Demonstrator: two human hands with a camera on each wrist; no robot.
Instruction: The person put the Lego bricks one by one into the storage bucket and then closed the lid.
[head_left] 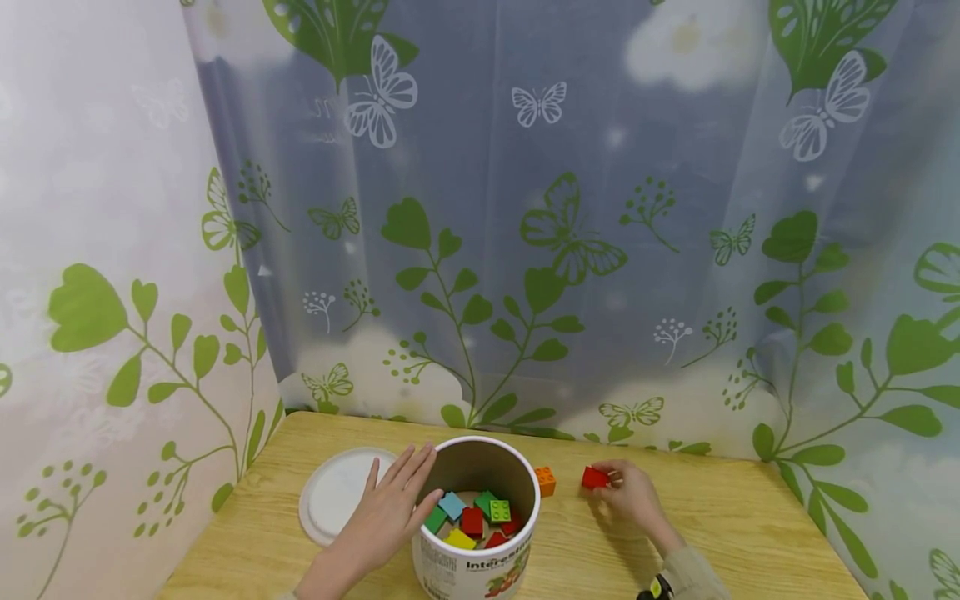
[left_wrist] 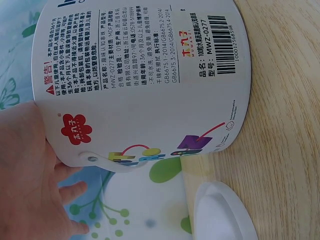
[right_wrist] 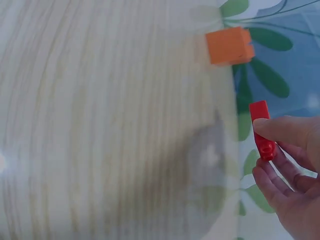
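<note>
A white bucket [head_left: 474,567] with printed sides holds several toy bricks, among them a light green brick [head_left: 500,511], a light blue brick [head_left: 452,505] and a yellow brick [head_left: 460,539]. My left hand [head_left: 390,512] rests against the bucket's left rim, fingers straight; in the left wrist view the hand [left_wrist: 30,170] is partly cut off by the frame. To the right of the bucket, my right hand [head_left: 632,497] pinches a red brick [head_left: 595,477] between thumb and fingers, above the table. An orange brick [head_left: 545,481] stands on the table between bucket and right hand.
A round white lid [head_left: 318,492] lies on the wooden table [head_left: 585,567] left of the bucket, partly behind the left hand. A patterned curtain [head_left: 480,333] hangs along the table's back edge, with more of it at both sides.
</note>
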